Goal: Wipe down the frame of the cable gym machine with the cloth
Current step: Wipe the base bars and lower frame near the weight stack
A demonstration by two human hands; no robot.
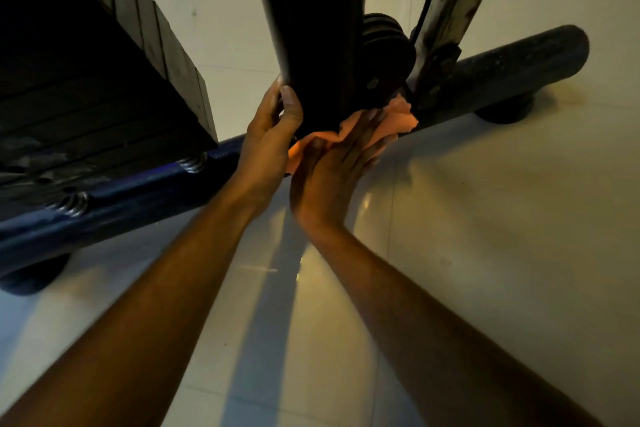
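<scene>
Pretty dark down here, so a lot of the machine is just black shapes, and the upright post [311, 28] runs out of the top of the shot. The peach cloth [398, 116] is mostly buried under the right hand [332, 166], only its crumpled edges poking out right where the post meets the base tube [502, 73]. That hand lies flat on the cloth with straightish fingers, pressing it against the foot of the post. The left hand [270, 135] has its grip wrapped around the post's lower edge, thumb in front; the fingers behind it are hidden. Count-wise: one cloth, two hands, two rubber feet under the tube, two springs [195, 163] under the weight stack [104, 80]. The base tube's long axis runs diagonally, lower left to upper right, across the tile floor [485, 236].
</scene>
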